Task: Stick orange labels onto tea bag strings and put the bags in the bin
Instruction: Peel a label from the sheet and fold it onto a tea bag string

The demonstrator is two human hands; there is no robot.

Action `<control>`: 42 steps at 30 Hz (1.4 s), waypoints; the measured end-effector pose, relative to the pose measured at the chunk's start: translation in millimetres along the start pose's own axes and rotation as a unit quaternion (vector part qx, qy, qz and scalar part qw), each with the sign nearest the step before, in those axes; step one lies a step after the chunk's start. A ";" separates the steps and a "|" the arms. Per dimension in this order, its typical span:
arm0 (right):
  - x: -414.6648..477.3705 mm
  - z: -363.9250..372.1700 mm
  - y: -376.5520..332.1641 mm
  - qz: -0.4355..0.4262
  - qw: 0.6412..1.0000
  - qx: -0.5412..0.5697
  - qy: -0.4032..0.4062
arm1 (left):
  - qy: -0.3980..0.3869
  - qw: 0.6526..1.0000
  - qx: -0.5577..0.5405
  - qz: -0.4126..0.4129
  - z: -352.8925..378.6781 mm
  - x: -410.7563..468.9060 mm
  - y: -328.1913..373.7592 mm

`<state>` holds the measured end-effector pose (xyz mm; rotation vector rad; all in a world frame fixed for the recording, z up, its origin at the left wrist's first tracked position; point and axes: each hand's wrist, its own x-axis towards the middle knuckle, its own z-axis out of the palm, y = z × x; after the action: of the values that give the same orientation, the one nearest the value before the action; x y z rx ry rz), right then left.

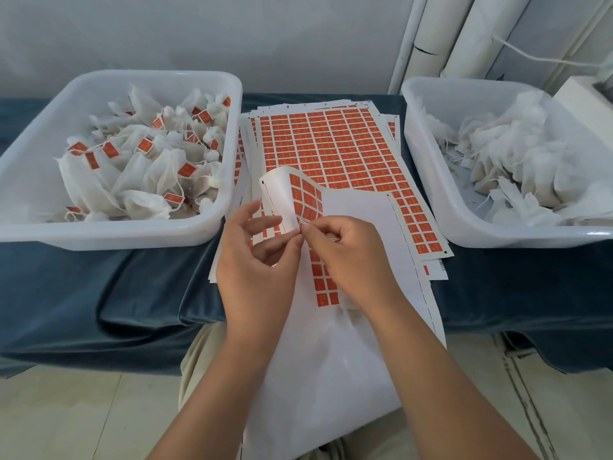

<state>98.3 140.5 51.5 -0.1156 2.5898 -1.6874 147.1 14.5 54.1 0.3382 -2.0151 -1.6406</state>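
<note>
1. Two bare forearms are extended over a white sheet draped across the lap.
2. A curled label sheet (292, 200) is pinched at its lower edge by the left hand (255, 250), the remaining fingers spread loosely.
3. The right hand (348, 254) is closed, fingertips pressed at that same edge; what is gripped cannot be told.
4. Labelled tea bags (139, 161) are piled in the left bin (39, 127) on the table (99, 287).
5. Unlabelled bags (517, 154) fill the right bin (431, 180).

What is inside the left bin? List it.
The left bin holds a heap of white tea bags with orange labels on their strings. Whatever lies beneath the heap is covered.
</note>
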 end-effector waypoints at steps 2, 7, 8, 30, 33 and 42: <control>-0.6 -0.7 -0.4 -0.006 1.000 -0.010 -0.004 | -0.003 1.000 0.001 0.000 0.2 -0.3 0.6; 3.1 -4.2 0.3 -0.003 1.000 -0.004 -0.022 | -0.016 1.000 0.010 0.007 -0.6 -0.6 0.8; 4.0 -5.0 1.0 -0.003 1.000 -0.001 -0.025 | -0.018 1.000 0.011 0.007 -0.5 -0.6 0.9; 5.2 -10.3 4.7 -0.048 0.997 -0.062 -0.016 | -0.048 0.996 0.066 0.036 0.4 -3.9 -3.3; 4.8 -8.9 5.4 -0.046 0.996 -0.070 -0.005 | -0.058 0.993 0.086 0.055 1.4 -5.0 -2.7; 1.5 -5.4 6.4 -0.074 0.991 -0.112 0.018 | -0.074 0.985 0.133 0.076 2.3 -8.2 -4.3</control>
<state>96.1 147.9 47.8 -0.2965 2.8550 -1.4445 152.2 19.5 47.7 0.1535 -2.3170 -1.3410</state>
